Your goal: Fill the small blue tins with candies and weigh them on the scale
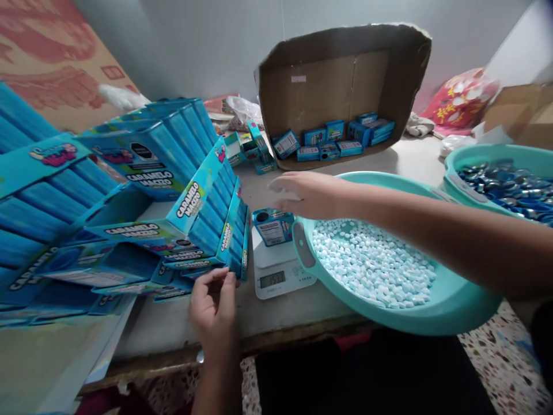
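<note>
My left hand (216, 302) is beside the lower front corner of the stacked display boxes, thumb and index fingertips brought together, with nothing visible between them. Palm down, my right hand (302, 193) hovers above a small blue candy box (273, 227); its fingers are blurred and partly hidden. That box stands upright on a white digital scale (270, 271), whose display is lit. Under my right forearm sits a turquoise tub (345, 305) holding many pale blue and white candies (375, 265). Blue display boxes (185, 213) marked "Caramelo Macizo" are stacked at the left, many filled with small boxes.
A cardboard carton (324, 86) lies on its side at the back, with several small blue boxes inside. Loose blue boxes (254, 150) lie left of it. Another turquoise tub (458, 178) of shiny blue wrapped pieces is at right. The table's front edge (268, 340) runs below.
</note>
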Demonstrator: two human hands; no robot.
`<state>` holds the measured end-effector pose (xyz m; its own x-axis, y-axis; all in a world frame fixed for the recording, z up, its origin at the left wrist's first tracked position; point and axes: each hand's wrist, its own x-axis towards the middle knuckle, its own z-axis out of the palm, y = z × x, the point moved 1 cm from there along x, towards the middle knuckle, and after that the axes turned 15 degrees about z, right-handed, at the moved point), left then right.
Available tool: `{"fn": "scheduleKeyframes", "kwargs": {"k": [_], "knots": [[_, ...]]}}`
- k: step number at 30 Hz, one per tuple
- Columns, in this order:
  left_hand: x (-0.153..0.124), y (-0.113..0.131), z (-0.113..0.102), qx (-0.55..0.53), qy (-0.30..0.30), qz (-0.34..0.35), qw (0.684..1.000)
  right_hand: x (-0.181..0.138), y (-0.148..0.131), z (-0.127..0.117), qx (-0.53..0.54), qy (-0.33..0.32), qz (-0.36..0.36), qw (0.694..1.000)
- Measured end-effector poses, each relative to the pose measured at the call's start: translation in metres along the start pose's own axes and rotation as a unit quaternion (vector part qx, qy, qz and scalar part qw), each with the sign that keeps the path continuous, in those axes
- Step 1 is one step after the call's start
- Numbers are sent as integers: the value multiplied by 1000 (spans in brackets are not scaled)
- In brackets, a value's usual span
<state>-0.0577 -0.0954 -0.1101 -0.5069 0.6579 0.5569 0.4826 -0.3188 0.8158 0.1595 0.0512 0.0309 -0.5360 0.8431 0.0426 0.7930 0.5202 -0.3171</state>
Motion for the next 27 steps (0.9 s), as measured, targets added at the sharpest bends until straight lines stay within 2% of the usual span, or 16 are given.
{"fn": "scheduleKeyframes", "kwargs": {"k": [2,6,12,16,19,21,24,27], "knots": [[0,-1,0,4,0,7,1000,6,-4,12,27,-26,5,999],[0,-4,0,13,-2,26,1000,11,-6,26,-12,-58,26,998],[0,-6,-1,7,-15,16,1000,16,-8,27,-32,-58,-25,997],[1,-6,-2,6,-20,36,999,15,-8,23,-1,-46,-53,998],[-1,-6,-2,5,-26,78,997,9,-12,0,44,4,-67,997],[-5,-5,-4,11,-3,128,992,3,-18,-29,62,75,-68,993],[-2,3,-14,42,81,226,970,-6,-41,-78,68,190,-80,976],[22,27,-29,97,165,330,924,-5,-77,-114,73,246,-105,961]]}}
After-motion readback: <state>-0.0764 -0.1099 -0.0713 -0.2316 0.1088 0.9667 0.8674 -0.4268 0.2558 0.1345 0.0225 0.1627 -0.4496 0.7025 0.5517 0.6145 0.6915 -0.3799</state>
